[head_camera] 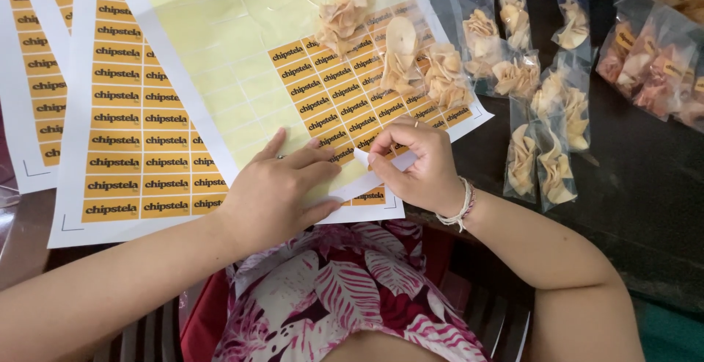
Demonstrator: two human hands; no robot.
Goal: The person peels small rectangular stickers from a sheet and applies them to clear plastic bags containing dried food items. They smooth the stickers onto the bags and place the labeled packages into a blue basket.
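Yellow sticker sheet (242, 76) lies on the dark table (645, 193), snack bags (539, 149) beside it. Left hand (275, 193) presses flat, fingers spread, on its lower edge; right hand (411, 164) pinches a white strip (367, 180) there.

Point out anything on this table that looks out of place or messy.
A few clear snack bags lie on top of the sticker sheet that the left hand presses flat, covering some unused orange stickers. The right hand pinches a white strip at the sheet's lower edge. Nothing looks spilled or torn.
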